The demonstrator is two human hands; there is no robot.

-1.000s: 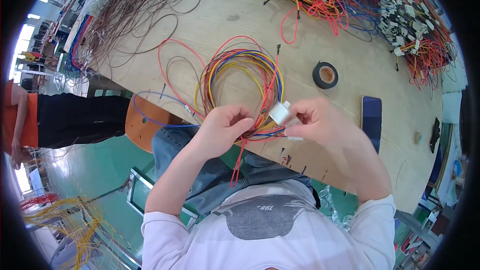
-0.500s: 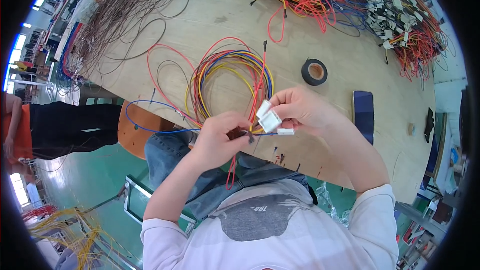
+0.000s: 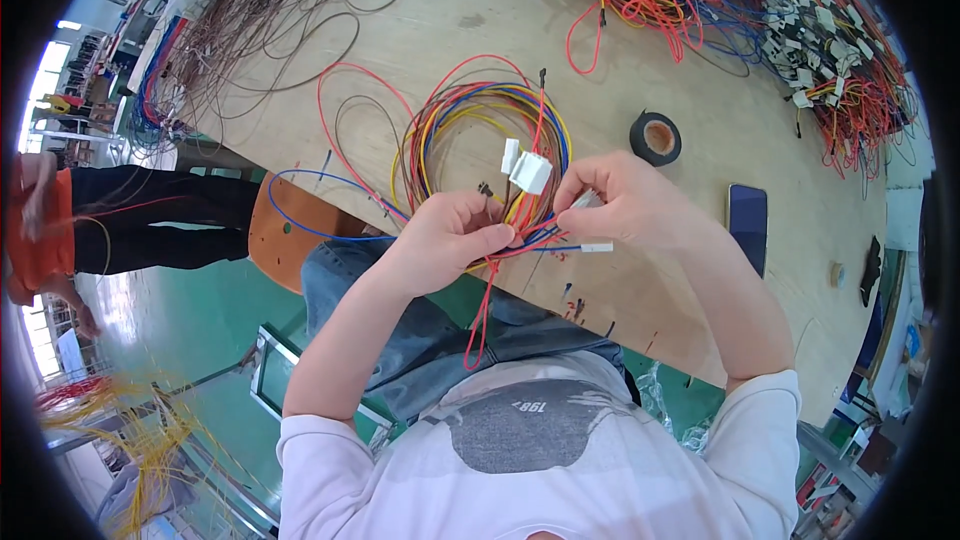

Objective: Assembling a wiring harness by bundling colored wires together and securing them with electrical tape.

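A coiled wire harness [image 3: 424, 140] of red, blue, yellow and brown wires lies at the near edge of the wooden table. My left hand [image 3: 452, 235] pinches the wire bundle at the coil's near side. White plastic connectors [image 3: 531, 173] stand out of the bundle between my hands. The fingers of my right hand [image 3: 622, 198] are closed on another whitish connector [image 3: 586, 200], mostly hidden by them. Just below it, a small white connector [image 3: 597, 248] ends a blue wire. A red wire loop [image 3: 480, 330] hangs past the table edge under my left hand.
Black tape [image 3: 656, 138] and a phone [image 3: 747, 230] lie to the right. Wire harnesses with white connectors [image 3: 820, 40] are heaped at the far right, and loose brown wires [image 3: 270, 10] at the far left. Left of the table are an orange chair [image 3: 285, 235] and another person [image 3: 130, 220].
My right hand has let go of the larger white connectors, which now stand free above the bundle, and has moved onto another connector. My left hand's grip has shifted along the wires.
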